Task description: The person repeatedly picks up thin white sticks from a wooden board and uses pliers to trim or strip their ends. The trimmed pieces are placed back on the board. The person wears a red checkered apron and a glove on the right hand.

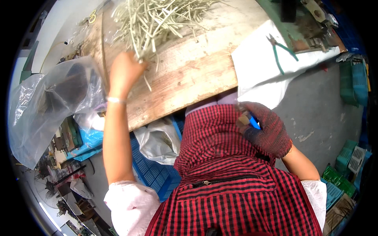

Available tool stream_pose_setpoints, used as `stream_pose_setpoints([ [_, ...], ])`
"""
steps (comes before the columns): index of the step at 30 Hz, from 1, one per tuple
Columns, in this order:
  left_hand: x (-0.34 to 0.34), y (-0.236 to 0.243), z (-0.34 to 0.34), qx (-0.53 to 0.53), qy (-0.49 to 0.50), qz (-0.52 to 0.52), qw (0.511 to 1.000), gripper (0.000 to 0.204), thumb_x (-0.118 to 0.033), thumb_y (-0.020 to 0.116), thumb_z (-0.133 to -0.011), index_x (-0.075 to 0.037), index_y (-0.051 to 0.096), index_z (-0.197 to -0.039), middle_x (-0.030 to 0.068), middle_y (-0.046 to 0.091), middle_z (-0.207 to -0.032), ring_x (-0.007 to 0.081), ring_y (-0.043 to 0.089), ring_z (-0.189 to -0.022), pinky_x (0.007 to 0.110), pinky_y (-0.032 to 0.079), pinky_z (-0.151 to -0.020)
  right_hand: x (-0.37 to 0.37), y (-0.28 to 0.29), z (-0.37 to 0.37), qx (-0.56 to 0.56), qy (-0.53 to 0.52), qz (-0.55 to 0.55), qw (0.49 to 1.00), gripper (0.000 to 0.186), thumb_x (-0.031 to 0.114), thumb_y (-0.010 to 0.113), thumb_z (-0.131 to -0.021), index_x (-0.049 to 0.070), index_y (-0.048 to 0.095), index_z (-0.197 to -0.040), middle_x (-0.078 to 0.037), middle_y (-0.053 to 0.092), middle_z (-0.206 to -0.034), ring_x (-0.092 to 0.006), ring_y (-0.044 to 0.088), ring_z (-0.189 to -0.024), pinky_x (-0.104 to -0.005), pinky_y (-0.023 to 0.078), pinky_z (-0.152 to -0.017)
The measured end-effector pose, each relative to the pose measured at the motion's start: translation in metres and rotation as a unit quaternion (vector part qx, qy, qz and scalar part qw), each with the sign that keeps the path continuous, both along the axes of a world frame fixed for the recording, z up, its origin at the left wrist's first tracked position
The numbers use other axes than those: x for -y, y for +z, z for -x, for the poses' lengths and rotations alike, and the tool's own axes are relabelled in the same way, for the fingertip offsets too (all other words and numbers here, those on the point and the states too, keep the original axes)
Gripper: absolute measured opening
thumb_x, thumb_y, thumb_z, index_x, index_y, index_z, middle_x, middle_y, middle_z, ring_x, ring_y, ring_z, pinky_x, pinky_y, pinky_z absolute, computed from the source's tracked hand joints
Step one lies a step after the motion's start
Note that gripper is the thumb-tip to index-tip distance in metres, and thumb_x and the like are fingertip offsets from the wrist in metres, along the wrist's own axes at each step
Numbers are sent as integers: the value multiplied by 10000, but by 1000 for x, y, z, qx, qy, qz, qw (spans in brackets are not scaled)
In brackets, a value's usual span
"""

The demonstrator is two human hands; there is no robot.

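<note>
A loose heap of pale, thin strips [157,21] lies on the worn wooden tabletop [189,67]. At the heap's near edge, my bare left hand [126,69] has its fingers curled on some of the strips, partly hidden and slightly blurred. My right hand [265,128], in a dark red-and-grey knit glove, is closed on a blue-handled tool [254,122] in front of my checked apron, below the table edge. Something brownish shows at the tool's end, too blurred to make out. Green-handled pliers [277,59] lie on a white sheet [258,74] at the table's right.
A clear plastic bag [47,106] drapes over the left side. Yellow-handled scissors [92,16] sit at the back left. A blue crate [155,181] with a white sack [157,145] is under the table. Metal machinery [315,15] is at the back right; stacked crates [346,157] stand on the right.
</note>
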State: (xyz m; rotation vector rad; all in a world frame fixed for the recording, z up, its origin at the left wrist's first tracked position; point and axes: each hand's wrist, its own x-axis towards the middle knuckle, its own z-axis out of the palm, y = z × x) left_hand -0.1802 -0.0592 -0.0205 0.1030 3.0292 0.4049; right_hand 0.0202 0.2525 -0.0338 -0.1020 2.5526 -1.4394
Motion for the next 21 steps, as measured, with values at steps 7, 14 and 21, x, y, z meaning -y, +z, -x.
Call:
stream_pose_setpoints([
  [7,55,-22,-41,-73,-47,-78,993,324,-240,749,-753,20,678,-933,240,672,-806,373,657,-740,428,502,-685,11,-15,-3,141,17,69,987,532,281,691,-855,13,534,-1286,-213,632,-1121,-297,625,-1051,-387,492,-915],
  [14,6,7,-45,-137,-22,-33,990,210,-143,692,-738,-22,672,-909,225,662,-854,405,639,-816,458,506,-713,13,-25,-11,150,-11,66,986,533,271,720,-837,24,545,-1276,-180,642,-1109,-273,630,-1023,-360,491,-899],
  [21,-50,-47,-23,-195,-92,5,976,176,-184,699,-763,-80,705,-904,140,663,-875,345,640,-798,430,507,-695,30,-3,-8,116,37,41,992,467,235,710,-858,29,566,-1252,-142,651,-1053,-211,637,-910,-347,508,-815],
])
